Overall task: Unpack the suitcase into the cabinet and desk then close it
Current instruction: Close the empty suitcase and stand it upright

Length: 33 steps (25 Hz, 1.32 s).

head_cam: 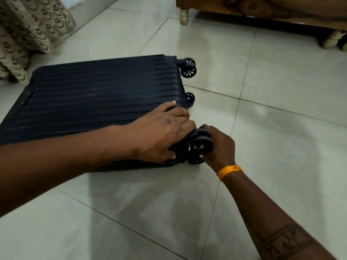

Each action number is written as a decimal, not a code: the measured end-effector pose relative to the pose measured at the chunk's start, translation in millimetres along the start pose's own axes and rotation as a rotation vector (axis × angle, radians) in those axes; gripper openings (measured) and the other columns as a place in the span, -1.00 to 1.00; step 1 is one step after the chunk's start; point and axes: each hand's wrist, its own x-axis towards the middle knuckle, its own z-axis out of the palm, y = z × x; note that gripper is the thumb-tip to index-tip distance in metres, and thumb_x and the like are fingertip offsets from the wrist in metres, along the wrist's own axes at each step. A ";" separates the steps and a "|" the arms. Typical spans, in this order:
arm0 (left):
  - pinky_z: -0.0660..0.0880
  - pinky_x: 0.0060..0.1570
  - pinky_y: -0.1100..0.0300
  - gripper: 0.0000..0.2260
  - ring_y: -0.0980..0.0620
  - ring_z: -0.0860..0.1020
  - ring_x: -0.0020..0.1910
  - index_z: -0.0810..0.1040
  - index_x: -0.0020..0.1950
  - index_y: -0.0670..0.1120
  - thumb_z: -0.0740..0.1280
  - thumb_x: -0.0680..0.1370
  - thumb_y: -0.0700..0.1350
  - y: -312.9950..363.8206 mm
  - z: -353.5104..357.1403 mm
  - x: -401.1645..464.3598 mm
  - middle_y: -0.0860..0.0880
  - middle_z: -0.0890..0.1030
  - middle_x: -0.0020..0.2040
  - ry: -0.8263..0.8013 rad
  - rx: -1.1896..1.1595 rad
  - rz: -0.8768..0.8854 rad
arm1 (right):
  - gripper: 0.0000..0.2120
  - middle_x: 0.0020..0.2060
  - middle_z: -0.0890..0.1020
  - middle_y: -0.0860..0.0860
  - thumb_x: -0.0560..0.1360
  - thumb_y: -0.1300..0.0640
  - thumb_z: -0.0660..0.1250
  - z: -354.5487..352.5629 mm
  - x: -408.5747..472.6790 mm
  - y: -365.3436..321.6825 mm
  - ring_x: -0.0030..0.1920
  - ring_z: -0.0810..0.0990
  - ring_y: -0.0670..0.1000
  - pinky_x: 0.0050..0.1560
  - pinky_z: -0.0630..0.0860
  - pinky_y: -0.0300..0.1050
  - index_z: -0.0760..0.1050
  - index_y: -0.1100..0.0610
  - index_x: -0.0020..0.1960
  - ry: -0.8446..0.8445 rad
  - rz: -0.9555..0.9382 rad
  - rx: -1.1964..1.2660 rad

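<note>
Black ribbed suitcase [97,102] lay flat, shut; left hand [165,132] gripped wheel-end corner, right hand [219,145] curled around near wheel [201,145]; best steady shell, find zip

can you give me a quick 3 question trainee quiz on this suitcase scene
1. True or false: the suitcase lies flat on the floor with its shell shut.
2. Which hand has its fingers around a wheel? A) left B) right C) neither
3. Fill in: the left hand rests on the suitcase corner nearest the ____.

Key: 1 true; 2 B, the right hand; 3 wheels.
</note>
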 end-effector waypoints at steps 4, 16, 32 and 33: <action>0.11 0.49 0.04 -0.53 0.16 0.37 0.42 0.51 0.27 0.18 0.35 0.47 0.39 0.5 -14.0 -43.7 0.22 0.59 0.19 -0.166 -0.104 0.093 | -0.65 -0.36 0.50 0.00 0.66 -0.15 0.16 20.2 4.4 -16.1 -0.40 0.49 0.17 -0.48 0.34 -0.08 0.40 0.05 -0.18 0.029 -0.077 -0.089; 0.30 0.35 -0.16 -0.15 -0.22 0.39 0.44 0.38 0.49 -0.04 0.54 0.34 0.32 -108.0 -8.3 101.5 -0.10 0.49 0.41 -0.144 -0.160 -0.623 | -0.68 -0.42 0.43 -0.08 0.68 -0.07 0.25 34.8 -4.1 -33.9 -0.45 0.37 0.01 -0.49 0.30 -0.13 0.43 0.06 -0.18 0.084 0.023 0.047; 0.23 0.48 0.05 -0.43 0.03 0.42 0.32 0.40 0.45 0.12 0.43 0.46 0.13 -26.5 4.4 -35.1 0.08 0.47 0.28 -0.153 -0.210 0.030 | -0.64 -0.31 0.59 0.02 0.53 -0.15 0.06 44.0 6.9 -38.9 -0.31 0.55 0.20 -0.40 0.45 0.01 0.49 0.07 -0.14 -0.080 -0.056 0.109; 0.24 0.48 0.09 -0.42 0.06 0.42 0.34 0.40 0.49 0.13 0.43 0.49 0.15 -21.6 5.8 -41.4 0.10 0.48 0.30 -0.154 -0.255 0.056 | -0.64 -0.31 0.59 0.02 0.53 -0.15 0.07 46.6 7.2 -42.4 -0.31 0.55 0.20 -0.39 0.45 0.01 0.49 0.07 -0.14 -0.106 -0.073 0.124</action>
